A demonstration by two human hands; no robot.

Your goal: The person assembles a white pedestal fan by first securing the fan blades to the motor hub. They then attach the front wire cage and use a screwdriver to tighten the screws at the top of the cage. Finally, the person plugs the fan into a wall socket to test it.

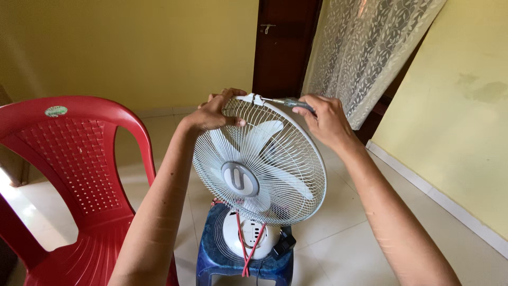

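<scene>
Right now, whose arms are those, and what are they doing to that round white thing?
The camera sits on a person's head and looks down, so the two bare arms are that person's own. The round white thing is a table fan with a wire cage around its blades. It stands on a small blue stool, and red wires hang down in front of its base. The left hand holds the top edge of the cage. The right hand holds a screwdriver, its tip at a clip on the cage's top. A red plastic chair stands to the left on the tiled floor.

Oval green-white sticker (pixel 55 111) on red chair (pixel 74 159) backrest top, no other labels.
</scene>
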